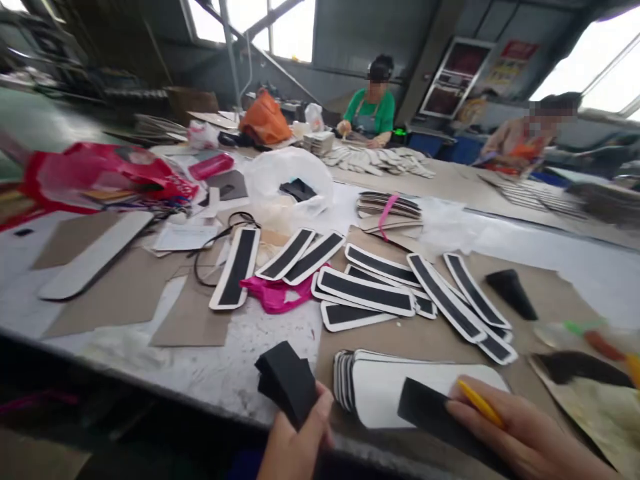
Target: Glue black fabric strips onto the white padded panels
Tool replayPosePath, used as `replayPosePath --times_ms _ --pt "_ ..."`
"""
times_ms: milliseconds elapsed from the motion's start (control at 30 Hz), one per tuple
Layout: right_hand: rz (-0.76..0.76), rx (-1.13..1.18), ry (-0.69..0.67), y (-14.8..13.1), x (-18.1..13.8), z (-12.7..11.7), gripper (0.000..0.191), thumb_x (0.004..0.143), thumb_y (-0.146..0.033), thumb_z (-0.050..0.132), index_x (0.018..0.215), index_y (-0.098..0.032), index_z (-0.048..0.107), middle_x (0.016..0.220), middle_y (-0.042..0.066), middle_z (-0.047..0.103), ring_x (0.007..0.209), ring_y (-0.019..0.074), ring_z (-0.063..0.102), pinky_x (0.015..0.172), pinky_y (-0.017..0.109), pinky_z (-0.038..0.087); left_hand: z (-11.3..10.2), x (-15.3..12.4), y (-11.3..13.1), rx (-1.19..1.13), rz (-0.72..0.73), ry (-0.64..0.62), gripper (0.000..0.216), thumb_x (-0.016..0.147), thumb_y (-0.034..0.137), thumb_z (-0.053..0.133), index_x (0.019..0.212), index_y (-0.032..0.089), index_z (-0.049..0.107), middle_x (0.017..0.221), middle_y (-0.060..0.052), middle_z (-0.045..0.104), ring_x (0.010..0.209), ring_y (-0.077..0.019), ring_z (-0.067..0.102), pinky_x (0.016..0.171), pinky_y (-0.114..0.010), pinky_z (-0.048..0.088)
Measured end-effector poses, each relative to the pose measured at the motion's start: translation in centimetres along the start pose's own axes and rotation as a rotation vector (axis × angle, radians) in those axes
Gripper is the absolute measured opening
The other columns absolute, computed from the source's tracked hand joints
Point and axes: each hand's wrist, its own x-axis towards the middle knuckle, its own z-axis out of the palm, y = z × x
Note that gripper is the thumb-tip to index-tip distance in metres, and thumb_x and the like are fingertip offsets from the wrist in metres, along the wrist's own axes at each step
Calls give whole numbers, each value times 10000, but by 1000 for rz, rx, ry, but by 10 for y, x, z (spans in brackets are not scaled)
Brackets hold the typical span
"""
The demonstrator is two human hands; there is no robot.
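Note:
At the table's front edge, my left hand is closed round a small bundle of black strips, whose ends fan out. My right hand grips one black strip and also a slim yellow stick-like tool, whose tip I cannot make out. That strip lies over a stack of white rounded panels. Behind the stack, several white curved pieces with black strips on them lie overlapping. A loose dark piece rests to their right.
Brown cardboard sheets cover parts of the table. A pink bag, a white plastic bag and a bundle with a pink band stand farther back. Two people work at a table beyond.

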Motion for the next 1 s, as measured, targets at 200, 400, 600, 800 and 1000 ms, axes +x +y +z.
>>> replayPosePath --times_ms 200,400,600,800,1000 --pt "-29 48 -250 -29 31 1 275 865 -386 383 664 -211 453 653 -9 568 595 130 507 580 230 369 13 -6 8 100 47 -8 421 625 533 626 809 157 583 473 27 555 485 -165 528 525 -273 400" --pt "27 -188 -338 -47 51 6 178 855 -316 448 770 -210 562 739 35 652 667 178 587 577 248 335 24 -5 14 238 59 121 352 538 418 692 742 144 608 554 -21 605 611 -234 588 605 -323 443" --pt "-14 -384 -314 -47 59 14 160 855 -301 475 825 -219 609 756 62 685 696 222 634 535 253 303 28 -4 15 288 43 111 320 567 397 642 746 133 625 663 -70 665 697 -266 619 675 -349 461" --pt "-52 -437 -303 -46 58 19 140 828 -196 477 828 -213 616 753 66 696 697 229 653 516 257 292 31 -3 17 352 33 109 338 586 403 581 773 126 633 687 -89 658 744 -277 616 715 -353 454" --pt "-70 -454 -289 -47 59 23 146 807 -176 466 816 -212 607 772 66 703 714 245 661 507 261 281 32 -4 24 384 44 104 280 589 375 566 734 143 623 569 -48 623 682 -269 612 676 -350 451"
